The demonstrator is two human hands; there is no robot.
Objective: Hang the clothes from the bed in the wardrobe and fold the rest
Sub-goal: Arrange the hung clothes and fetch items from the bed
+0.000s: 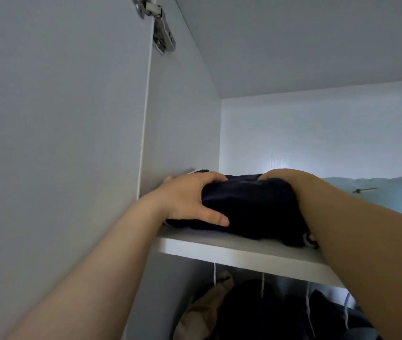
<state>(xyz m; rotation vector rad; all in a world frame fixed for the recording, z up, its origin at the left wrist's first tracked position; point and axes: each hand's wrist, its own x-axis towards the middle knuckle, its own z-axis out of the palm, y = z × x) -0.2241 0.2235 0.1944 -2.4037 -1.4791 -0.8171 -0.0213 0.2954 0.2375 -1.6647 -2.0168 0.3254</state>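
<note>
Placing the folded dark garment [249, 207] on the wardrobe's upper shelf [231, 251] is the step judged to be in hand. The garment lies on the shelf near its front edge, close to the left side wall of the wardrobe [182, 119], with a pale blue fabric item [391, 195] beside it on the right.

The left hand [190, 200] grips the garment's left end: fingers curl over the top and the thumb presses the front face. The right hand [283, 175] reaches over the garment's right end; its fingers are hidden behind the bundle, so its grip cannot be determined.

Recommended procedure:
- Keep even pressure from both sides so the folds do not open.
- Slide the bundle toward the back wall until no fabric overhangs the shelf edge; a light-coloured piece shows at the lower right of the garment and should be tucked in.
- Release the thumb last, then withdraw both hands level with the shelf.

Hanging clothes [256, 312] show below the shelf.
</note>
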